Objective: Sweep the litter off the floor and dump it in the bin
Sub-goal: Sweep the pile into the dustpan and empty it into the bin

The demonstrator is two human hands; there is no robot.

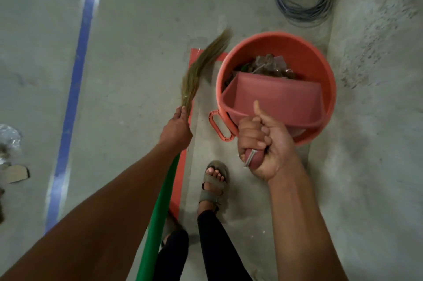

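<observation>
Your right hand (265,143) is fisted around the handle of the dustpan (274,100), thumb up, with the pan tipped mouth-down inside the orange bin (277,39). Your left hand (176,128), left of the bin, grips the broom (201,68) where the green pole meets the grass bristles, which hang above the floor beside the bin's rim. Litter already lies in the bin beyond the pan's lip. More scraps (11,155) sit far left of the bin, past the blue tape line (77,88). Expect the pan to feel light and stiff, probably slick plastic, so keep that full-fist hold. Those bristles look soft and springy; hold the pole, not the grass.
</observation>
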